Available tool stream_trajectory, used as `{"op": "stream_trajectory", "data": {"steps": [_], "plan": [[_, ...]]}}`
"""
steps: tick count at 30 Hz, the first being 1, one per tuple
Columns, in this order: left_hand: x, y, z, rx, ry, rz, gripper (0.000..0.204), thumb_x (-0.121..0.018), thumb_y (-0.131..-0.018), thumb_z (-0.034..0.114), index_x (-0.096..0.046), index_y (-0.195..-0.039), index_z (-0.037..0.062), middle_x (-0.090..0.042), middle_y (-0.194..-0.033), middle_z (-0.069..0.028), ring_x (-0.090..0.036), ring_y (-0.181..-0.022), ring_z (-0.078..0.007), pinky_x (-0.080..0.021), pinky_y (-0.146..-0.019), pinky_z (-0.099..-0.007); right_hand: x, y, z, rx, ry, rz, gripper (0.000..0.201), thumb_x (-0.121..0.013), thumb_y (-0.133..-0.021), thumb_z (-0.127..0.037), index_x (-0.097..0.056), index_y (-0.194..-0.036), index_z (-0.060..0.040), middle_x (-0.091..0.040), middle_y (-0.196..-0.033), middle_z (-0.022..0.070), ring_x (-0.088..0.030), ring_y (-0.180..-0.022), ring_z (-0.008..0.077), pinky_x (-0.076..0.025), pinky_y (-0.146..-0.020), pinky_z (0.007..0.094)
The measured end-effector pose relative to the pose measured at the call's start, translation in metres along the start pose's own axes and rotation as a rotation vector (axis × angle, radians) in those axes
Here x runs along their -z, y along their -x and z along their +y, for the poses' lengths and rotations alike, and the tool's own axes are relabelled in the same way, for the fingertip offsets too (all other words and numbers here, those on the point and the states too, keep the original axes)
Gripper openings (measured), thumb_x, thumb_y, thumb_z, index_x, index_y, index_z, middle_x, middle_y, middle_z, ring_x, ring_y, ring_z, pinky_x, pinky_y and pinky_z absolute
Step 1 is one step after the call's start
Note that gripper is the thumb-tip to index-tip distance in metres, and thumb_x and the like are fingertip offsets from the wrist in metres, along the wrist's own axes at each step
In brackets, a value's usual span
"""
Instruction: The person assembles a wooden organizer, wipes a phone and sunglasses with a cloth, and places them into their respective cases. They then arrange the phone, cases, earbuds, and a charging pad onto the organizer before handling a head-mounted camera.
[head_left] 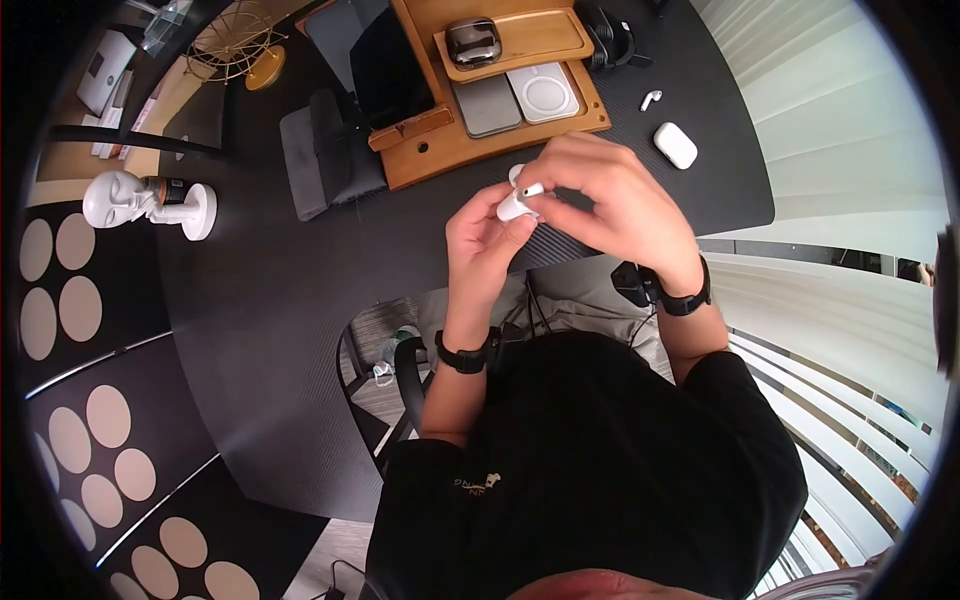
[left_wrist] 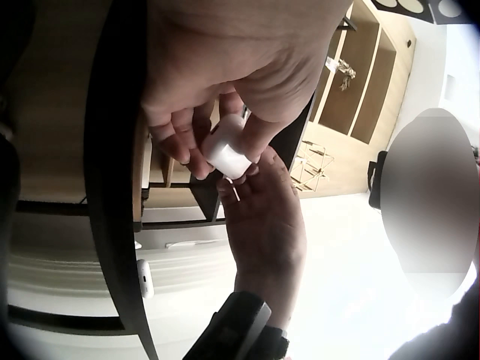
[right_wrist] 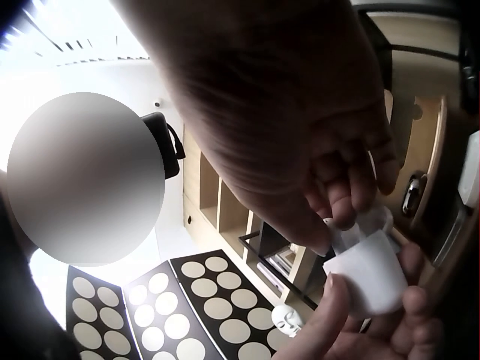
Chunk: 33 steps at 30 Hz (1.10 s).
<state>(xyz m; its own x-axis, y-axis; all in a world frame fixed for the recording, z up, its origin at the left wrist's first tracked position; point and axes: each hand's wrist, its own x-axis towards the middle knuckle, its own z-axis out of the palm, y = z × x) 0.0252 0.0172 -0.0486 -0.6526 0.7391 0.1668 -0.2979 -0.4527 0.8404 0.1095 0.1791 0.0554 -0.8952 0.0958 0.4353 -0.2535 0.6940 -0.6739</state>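
Observation:
My left hand (head_left: 482,240) grips a small white earbud case (head_left: 512,208) over the desk's near edge. In the right wrist view the case (right_wrist: 367,276) has its lid up, with the left thumb on its near side. My right hand (head_left: 622,200) reaches in from the right and pinches a white earbud (head_left: 534,189) right at the case's opening. In the left wrist view the case (left_wrist: 229,156) covers much of the right fingertips. On the desk to the right lie a loose white earbud (head_left: 651,100) and a second, closed white case (head_left: 675,146).
Beyond the hands stands a wooden desk organizer (head_left: 400,165) with a grey slab (head_left: 490,108) and a white round-pad charger (head_left: 547,93). Headphones (head_left: 608,40) sit behind it. A white figurine (head_left: 120,200) is at the left, and blinds (head_left: 840,170) hang at the right.

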Motion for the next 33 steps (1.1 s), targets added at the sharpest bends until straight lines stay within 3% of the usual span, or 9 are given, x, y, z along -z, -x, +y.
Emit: {"op": "stream_trajectory", "data": {"steps": [6, 10, 14, 18, 22, 27, 30, 32, 33], "plan": [[-0.001, 0.001, 0.002, 0.012, 0.043, -0.007, 0.035, -0.07, -0.093, 0.003, -0.06, -0.125, -0.0074, -0.069, -0.114, -0.013, -0.068, -0.101, -0.0188, -0.055, -0.093, -0.033, 0.005, 0.002, 0.0, -0.014, -0.044, 0.02, 0.019, -0.073, -0.084, -0.01, -0.07, -0.101, -0.0014, -0.064, -0.082, 0.0119, -0.065, -0.078, 0.0307, -0.051, -0.066, 0.039], [-0.003, 0.0, 0.005, 0.025, 0.048, -0.008, 0.036, -0.07, -0.093, 0.003, -0.06, -0.125, -0.0079, -0.07, -0.113, -0.0144, -0.069, -0.1, -0.0204, -0.055, -0.093, -0.0338, 0.039, 0.006, 0.021, -0.082, 0.128, 0.066, 0.024, -0.073, -0.086, -0.007, -0.07, -0.109, 0.0, -0.066, -0.086, 0.0087, -0.064, -0.078, 0.0211, -0.051, -0.072, 0.0323], [-0.002, 0.0, 0.005, 0.005, -0.009, -0.026, 0.035, -0.065, -0.095, 0.004, -0.058, -0.127, -0.0076, -0.069, -0.116, -0.0161, -0.069, -0.1, -0.0235, -0.055, -0.089, -0.0363, 0.091, 0.013, 0.084, -0.374, 0.308, 0.129, 0.029, -0.07, -0.091, -0.015, -0.069, -0.118, -0.0038, -0.07, -0.083, 0.012, -0.07, -0.081, 0.0259, -0.054, -0.073, 0.0343], [-0.002, 0.0, 0.006, 0.018, 0.024, -0.018, 0.037, -0.069, -0.094, 0.006, -0.059, -0.126, -0.0082, -0.07, -0.113, -0.0151, -0.069, -0.1, -0.021, -0.055, -0.092, -0.0347, 0.12, 0.016, 0.13, -0.586, 0.528, -0.165, 0.036, -0.071, -0.092, -0.02, -0.065, -0.124, -0.0048, -0.068, -0.085, 0.0097, -0.065, -0.076, 0.0197, -0.054, -0.074, 0.033], [-0.001, -0.001, 0.005, 0.015, 0.037, -0.023, 0.037, -0.068, -0.094, 0.005, -0.059, -0.127, -0.0082, -0.07, -0.113, -0.0151, -0.069, -0.1, -0.0211, -0.055, -0.092, -0.0348, 0.11, 0.012, 0.147, -0.623, 0.478, -0.336, 0.032, -0.073, -0.089, -0.019, -0.065, -0.115, -0.0034, -0.063, -0.07, 0.0086, -0.061, -0.065, 0.0198, -0.046, -0.061, 0.0363], [-0.001, -0.001, 0.006, 0.006, 0.052, -0.022, 0.036, -0.067, -0.094, 0.004, -0.058, -0.128, -0.0083, -0.07, -0.113, -0.0153, -0.069, -0.1, -0.0214, -0.055, -0.092, -0.0354, 0.101, 0.011, 0.145, -0.564, 0.467, -0.363, 0.018, -0.073, -0.089, -0.013, -0.062, -0.097, -0.0008, -0.06, -0.065, 0.0074, -0.057, -0.062, 0.0157, -0.043, -0.059, 0.0348], [-0.001, -0.001, 0.006, 0.014, 0.053, -0.017, 0.036, -0.067, -0.095, 0.004, -0.058, -0.127, -0.0086, -0.07, -0.113, -0.0153, -0.069, -0.1, -0.0216, -0.055, -0.092, -0.036, 0.095, 0.003, 0.119, -0.561, 0.379, -0.345, 0.017, -0.072, -0.089, -0.013, -0.065, -0.1, -0.0017, -0.067, -0.075, 0.0103, -0.067, -0.07, 0.0235, -0.051, -0.065, 0.035], [0.0, -0.001, 0.005, 0.004, 0.049, -0.044, 0.035, -0.066, -0.096, 0.005, -0.058, -0.126, -0.009, -0.07, -0.113, -0.0153, -0.068, -0.101, -0.0216, -0.055, -0.093, -0.0366, 0.081, 0.004, 0.088, -0.314, 0.101, -0.152, 0.016, -0.071, -0.089, -0.008, -0.063, -0.101, -0.0006, -0.064, -0.075, 0.0058, -0.059, -0.07, 0.0121, -0.048, -0.066, 0.0291], [0.0, -0.001, 0.005, 0.007, 0.049, -0.044, 0.035, -0.066, -0.096, 0.005, -0.058, -0.126, -0.009, -0.07, -0.113, -0.0153, -0.068, -0.101, -0.0216, -0.055, -0.093, -0.0366, 0.073, 0.001, 0.068, -0.241, 0.049, -0.117, 0.016, -0.071, -0.088, -0.008, -0.064, -0.1, 0.0001, -0.066, -0.082, 0.0057, -0.061, -0.075, 0.0141, -0.049, -0.069, 0.0295]]}}
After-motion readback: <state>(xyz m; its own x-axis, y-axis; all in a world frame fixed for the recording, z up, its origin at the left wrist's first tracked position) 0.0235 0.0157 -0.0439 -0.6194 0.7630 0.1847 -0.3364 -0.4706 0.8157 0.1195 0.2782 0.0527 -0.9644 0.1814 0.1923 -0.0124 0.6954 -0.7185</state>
